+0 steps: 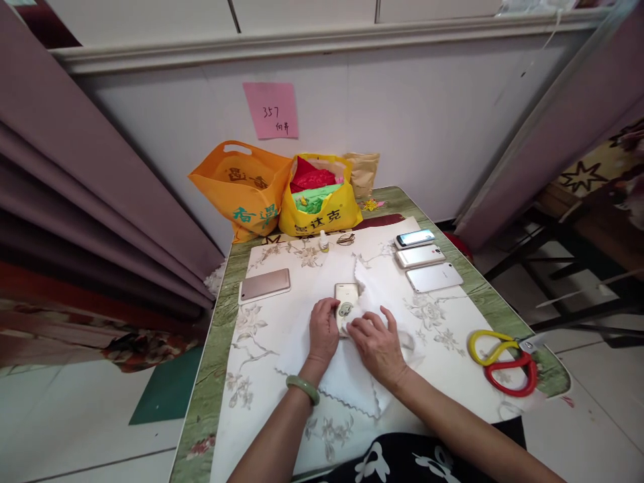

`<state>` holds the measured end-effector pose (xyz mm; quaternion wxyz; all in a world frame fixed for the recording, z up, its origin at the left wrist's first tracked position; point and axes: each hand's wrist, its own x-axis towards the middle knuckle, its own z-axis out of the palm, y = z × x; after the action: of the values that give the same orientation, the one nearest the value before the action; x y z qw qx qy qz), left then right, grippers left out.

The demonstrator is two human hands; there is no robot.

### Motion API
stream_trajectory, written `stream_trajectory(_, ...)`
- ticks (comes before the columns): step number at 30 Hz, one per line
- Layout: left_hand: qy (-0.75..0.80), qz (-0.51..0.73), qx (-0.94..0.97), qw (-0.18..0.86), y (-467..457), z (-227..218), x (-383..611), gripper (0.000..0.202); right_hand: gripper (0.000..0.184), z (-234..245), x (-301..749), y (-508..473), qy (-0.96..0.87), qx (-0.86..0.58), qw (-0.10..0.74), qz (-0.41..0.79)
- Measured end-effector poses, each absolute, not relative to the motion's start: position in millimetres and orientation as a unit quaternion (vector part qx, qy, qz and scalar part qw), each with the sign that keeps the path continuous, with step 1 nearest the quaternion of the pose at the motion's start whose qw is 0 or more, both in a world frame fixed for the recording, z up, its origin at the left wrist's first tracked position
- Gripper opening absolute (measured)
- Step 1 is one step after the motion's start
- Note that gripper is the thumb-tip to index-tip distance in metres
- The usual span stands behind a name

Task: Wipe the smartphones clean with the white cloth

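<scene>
A gold phone lies face down in the middle of the table on a white cloth with a zigzag edge. My left hand grips the phone's left side, fingers curled round it. My right hand presses a bunched part of the white cloth against the phone's lower back, fingers closed on the cloth. A green bangle sits on my left wrist.
A rose-gold phone lies at the left. Three more phones lie in a row at the right. Red and yellow rings rest near the right edge. An orange bag, a yellow bag and a small bottle stand at the back.
</scene>
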<state>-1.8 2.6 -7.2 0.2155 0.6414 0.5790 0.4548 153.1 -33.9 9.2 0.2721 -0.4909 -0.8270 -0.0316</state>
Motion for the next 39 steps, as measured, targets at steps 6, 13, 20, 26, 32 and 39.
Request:
stream_trajectory(6, 0.577, 0.452, 0.645, 0.218, 1, -8, -3, 0.037, 0.024, 18, 145, -31, -0.864, -0.459, 0.206, 0.032)
stream_trajectory(13, 0.569, 0.456, 0.649, 0.215, 2, -7, -1, 0.031, 0.031, 13, 182, -30, -0.832, -0.521, 0.193, 0.015)
stream_trajectory(20, 0.566, 0.452, 0.657, 0.21, 4, -10, -2, 0.029, 0.037, 15, 177, 22, -0.828, -0.544, 0.138, 0.001)
stream_trajectory(26, 0.569, 0.452, 0.657, 0.201, 2, -10, -2, 0.032, 0.05, 13, 174, 34, -0.83, -0.549, 0.096, -0.003)
stream_trajectory(32, 0.576, 0.444, 0.66, 0.189, 3, -8, 0, 0.037, 0.047, 3, 191, -3, -0.859, -0.498, 0.117, 0.004)
stream_trajectory(39, 0.585, 0.45, 0.649, 0.185, 4, -15, -1, 0.042, 0.048, 16, 170, 40, -0.883, -0.456, 0.106, 0.025)
